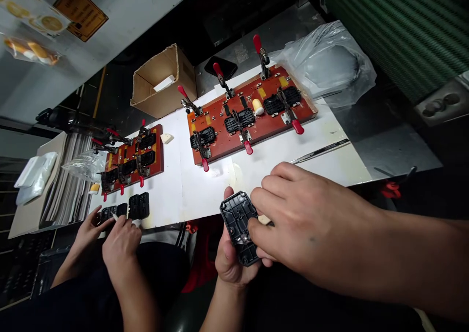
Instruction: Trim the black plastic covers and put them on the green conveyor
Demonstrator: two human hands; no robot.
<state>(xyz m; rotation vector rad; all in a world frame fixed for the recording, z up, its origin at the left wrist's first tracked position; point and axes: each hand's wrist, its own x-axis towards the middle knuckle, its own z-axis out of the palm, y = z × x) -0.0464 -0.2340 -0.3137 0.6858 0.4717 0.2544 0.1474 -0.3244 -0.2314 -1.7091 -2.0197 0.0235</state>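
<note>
In front of me, my left hand (232, 266) is wrapped around a black plastic housing (238, 219), a rounded rectangular part with ribs and screw bosses facing up. The thumb presses its near edge, and the fingers lie behind it. Over the part's right side, my right hand (293, 219) is closed with fingers bent, touching it. Between those fingers shows a small pale piece (264, 219); most of it is hidden, so its kind is unclear. Beyond my hands lies a reddish-brown clamping fixture (220, 151) with red-handled toggle clamps and black plastic parts (240, 121) on it.
A co-worker's hands (120, 239) handle black parts at the left, near a second fixture (159, 161). Tweezers (322, 149) lie on the white table (205, 195). A cardboard box (157, 99), a phone (222, 67) and a plastic bag (330, 63) stand behind.
</note>
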